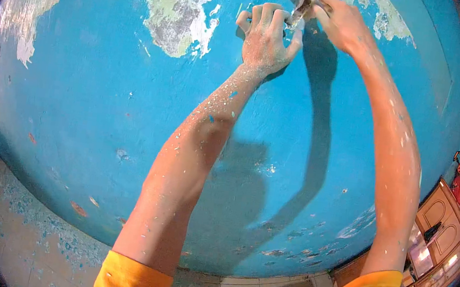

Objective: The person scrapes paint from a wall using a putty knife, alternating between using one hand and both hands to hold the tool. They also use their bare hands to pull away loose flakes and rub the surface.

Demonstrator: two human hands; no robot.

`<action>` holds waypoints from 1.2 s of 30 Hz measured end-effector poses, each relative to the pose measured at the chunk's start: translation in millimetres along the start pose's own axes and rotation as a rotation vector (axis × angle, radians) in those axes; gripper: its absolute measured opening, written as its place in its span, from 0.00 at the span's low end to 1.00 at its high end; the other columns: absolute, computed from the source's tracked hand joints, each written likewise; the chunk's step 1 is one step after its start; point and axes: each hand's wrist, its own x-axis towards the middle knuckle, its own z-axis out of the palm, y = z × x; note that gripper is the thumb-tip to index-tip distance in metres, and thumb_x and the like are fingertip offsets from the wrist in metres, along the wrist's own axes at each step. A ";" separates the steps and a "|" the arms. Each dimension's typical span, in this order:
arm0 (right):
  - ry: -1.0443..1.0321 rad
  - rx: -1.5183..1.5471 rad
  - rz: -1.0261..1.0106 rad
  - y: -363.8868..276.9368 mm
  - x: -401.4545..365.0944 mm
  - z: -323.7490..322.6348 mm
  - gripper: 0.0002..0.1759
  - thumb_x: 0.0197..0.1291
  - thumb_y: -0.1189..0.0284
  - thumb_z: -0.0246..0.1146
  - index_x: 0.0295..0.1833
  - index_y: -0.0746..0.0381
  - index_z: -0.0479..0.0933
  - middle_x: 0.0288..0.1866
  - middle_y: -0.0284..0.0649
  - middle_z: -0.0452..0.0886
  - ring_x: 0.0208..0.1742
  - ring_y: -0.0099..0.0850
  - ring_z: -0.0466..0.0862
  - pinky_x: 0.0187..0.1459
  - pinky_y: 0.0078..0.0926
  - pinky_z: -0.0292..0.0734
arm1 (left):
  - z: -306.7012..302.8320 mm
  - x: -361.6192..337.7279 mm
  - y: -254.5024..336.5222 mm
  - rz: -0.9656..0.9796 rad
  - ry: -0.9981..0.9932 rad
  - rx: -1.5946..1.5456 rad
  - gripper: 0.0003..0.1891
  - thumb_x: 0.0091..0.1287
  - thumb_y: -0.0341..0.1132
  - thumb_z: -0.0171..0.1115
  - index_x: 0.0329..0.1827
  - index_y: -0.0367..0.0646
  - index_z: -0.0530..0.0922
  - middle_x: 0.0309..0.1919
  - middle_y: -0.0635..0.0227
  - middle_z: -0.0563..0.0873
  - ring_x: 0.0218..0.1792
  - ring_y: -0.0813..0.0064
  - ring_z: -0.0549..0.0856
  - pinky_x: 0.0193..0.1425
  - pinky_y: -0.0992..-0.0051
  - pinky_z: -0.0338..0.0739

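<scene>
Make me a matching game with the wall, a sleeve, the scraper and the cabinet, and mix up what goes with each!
Things:
1. wall
2. sleeve
3. scraper
4. cabinet

Descriptions:
A. yellow
B. gripped by the right hand
C. blue with peeled patches
D. brown wood, at the lower right edge

Pairs: 1-C, 2-A, 3-B, 4-D
</scene>
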 end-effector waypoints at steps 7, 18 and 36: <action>-0.084 -0.157 -0.044 -20.6 -22.6 -26.8 0.26 0.68 0.64 0.56 0.71 0.41 0.66 0.53 0.48 0.83 0.54 0.50 0.82 0.56 0.42 0.77 | -46.8 6.5 -47.6 0.063 -0.082 -0.091 0.15 0.57 0.39 0.65 0.45 0.47 0.73 0.42 0.65 0.76 0.48 0.65 0.75 0.58 0.59 0.57; -0.096 0.067 0.155 -26.8 -28.3 6.1 0.26 0.69 0.57 0.55 0.72 0.41 0.66 0.57 0.51 0.81 0.58 0.48 0.81 0.59 0.42 0.74 | -61.0 6.9 -62.4 0.326 -0.222 0.057 0.14 0.57 0.34 0.63 0.46 0.47 0.74 0.48 0.70 0.78 0.57 0.71 0.75 0.63 0.61 0.57; 0.109 -0.115 0.043 -11.0 138.6 24.3 0.28 0.64 0.58 0.53 0.70 0.47 0.68 0.55 0.57 0.79 0.56 0.54 0.79 0.58 0.43 0.74 | -72.2 -0.6 -73.1 0.408 -0.278 0.001 0.13 0.55 0.35 0.62 0.43 0.48 0.74 0.48 0.70 0.78 0.57 0.73 0.77 0.64 0.63 0.58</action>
